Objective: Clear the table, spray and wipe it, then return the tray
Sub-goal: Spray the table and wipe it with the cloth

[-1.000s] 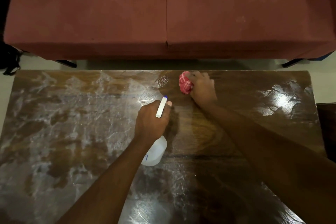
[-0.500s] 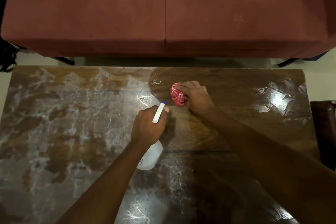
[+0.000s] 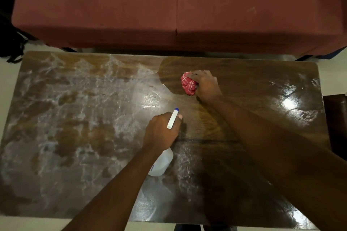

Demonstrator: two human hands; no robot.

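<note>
The dark wooden table (image 3: 75, 118) fills the view, its left and near parts covered in whitish wet film. My right hand (image 3: 206, 85) presses a bunched red patterned cloth (image 3: 188, 84) onto the far middle of the table, at the edge of a wiped, darker patch. My left hand (image 3: 161, 133) grips a white spray bottle (image 3: 163, 161) by its neck near the table's centre. The bottle's blue-tipped nozzle points away from me toward the cloth. No tray is in view.
A red sofa (image 3: 178, 5) runs along the table's far side, with a narrow strip of pale floor between. A dark piece of furniture (image 3: 336, 118) stands off the right edge. A black object (image 3: 9, 43) lies on the floor at far left.
My right hand drew the cloth from the far edge toward me, then shifted slightly right, leaving a wiped patch. My left hand with the bottle stayed almost in place.
</note>
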